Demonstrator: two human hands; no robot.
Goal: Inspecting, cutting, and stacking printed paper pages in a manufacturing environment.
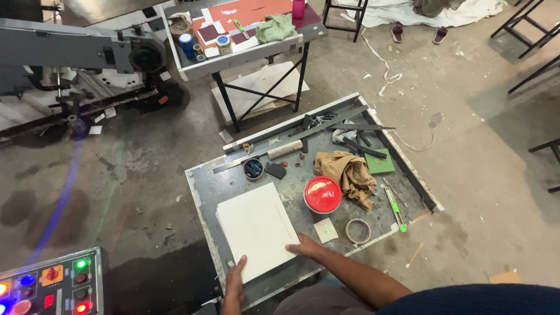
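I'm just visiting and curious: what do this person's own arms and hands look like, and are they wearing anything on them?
Both are bare: no gloves, rings, watch or wristband can be seen. The left hand shows only to the wrist at the bottom edge. The right hand leads into a bare forearm, which meets a dark blue sleeve near the elbow.

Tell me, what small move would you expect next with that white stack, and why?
Probably squaring the white stack by pressing in from both sides. The left hand rests at its near corner and the right hand at its right edge, neither lifting, and the sheets look slightly uneven along the near edge on the tray.
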